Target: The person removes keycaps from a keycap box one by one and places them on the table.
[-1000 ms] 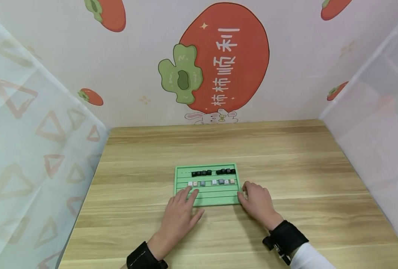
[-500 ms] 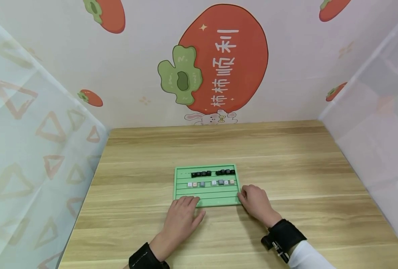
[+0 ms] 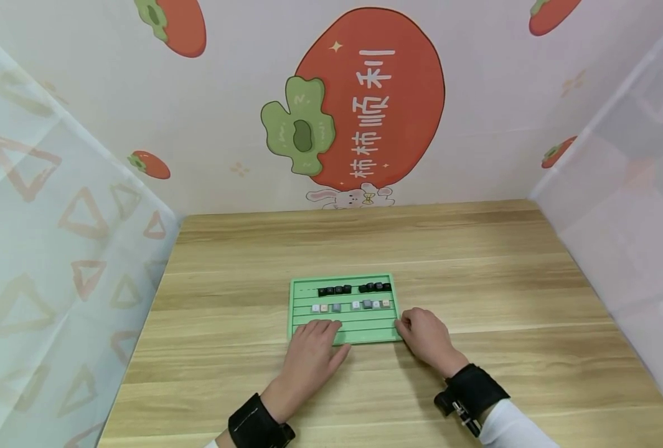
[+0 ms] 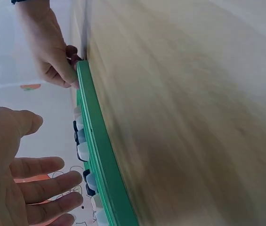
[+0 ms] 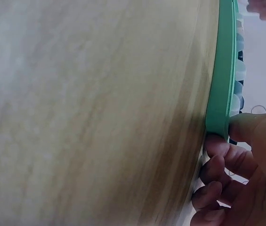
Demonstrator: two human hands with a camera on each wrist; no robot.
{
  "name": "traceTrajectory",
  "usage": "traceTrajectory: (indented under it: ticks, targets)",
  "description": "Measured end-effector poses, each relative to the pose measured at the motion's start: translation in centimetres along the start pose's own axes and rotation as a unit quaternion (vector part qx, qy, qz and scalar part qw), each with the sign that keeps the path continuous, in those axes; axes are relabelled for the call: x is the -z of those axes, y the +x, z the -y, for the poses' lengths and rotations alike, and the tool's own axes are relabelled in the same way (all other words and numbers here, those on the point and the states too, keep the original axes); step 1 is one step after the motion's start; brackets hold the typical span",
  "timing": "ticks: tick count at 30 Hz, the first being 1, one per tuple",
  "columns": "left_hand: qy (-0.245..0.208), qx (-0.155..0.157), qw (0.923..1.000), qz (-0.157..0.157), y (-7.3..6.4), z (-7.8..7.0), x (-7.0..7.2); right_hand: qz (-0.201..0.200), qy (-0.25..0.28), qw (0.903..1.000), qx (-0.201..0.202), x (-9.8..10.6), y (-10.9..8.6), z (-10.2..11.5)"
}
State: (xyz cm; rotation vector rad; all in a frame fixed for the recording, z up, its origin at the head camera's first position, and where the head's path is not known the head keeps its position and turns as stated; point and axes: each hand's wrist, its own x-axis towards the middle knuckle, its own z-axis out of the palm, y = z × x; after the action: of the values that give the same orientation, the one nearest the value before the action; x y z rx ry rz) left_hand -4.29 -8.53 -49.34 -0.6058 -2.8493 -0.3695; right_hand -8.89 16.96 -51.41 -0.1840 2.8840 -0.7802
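A shallow green tray point(image 3: 365, 334) with ridged rows lies on the table. Black keycaps point(image 3: 339, 290) stand along its far row in two groups; white, grey and beige keycaps point(image 3: 367, 304) stand in the row nearer me. My left hand point(image 3: 311, 351) hovers over the tray's near left part, fingers loosely extended; the left wrist view shows nothing held in that hand point(image 4: 10, 174). At the near right corner my right hand point(image 3: 427, 336) pinches the tray. In the right wrist view, the thumb point(image 5: 243, 126) lies on the upper side of the rim and the index finger against its outer side.
The wood-grain table point(image 3: 241, 261) extends around the tray on all sides. A white back wall point(image 3: 477, 174) with persimmon prints rises behind it, and pale side sheets point(image 3: 101, 249) flank the table. Each wrist wears a black band point(image 3: 477, 392).
My left hand has drawn back from the light keycap row, then shifted slightly right over the near rows. The right hand stays at the tray's corner, its index finger now more curled.
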Motion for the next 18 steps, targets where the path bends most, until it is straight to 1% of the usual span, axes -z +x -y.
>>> traceTrajectory:
  ticks: [4,10,16,18]
  targets:
    - [-0.011,-0.003,0.9999,-0.009,0.8,-0.5,-0.3,0.003,0.002,1.0,-0.004,0.0,0.0,-0.1]
    - [-0.036,-0.007,0.9992,-0.013,1.9,-1.0,-0.8,0.007,0.012,0.9999,-0.001,0.0,0.1,-0.1]
    - [-0.03,-0.016,0.9988,-0.034,2.5,-1.1,-1.2,0.014,0.017,0.9998,0.0,0.1,0.1,-0.1]
    - [-0.031,-0.015,0.9988,-0.034,2.6,-1.0,-1.3,0.016,0.019,0.9997,0.001,0.1,0.1,0.0]
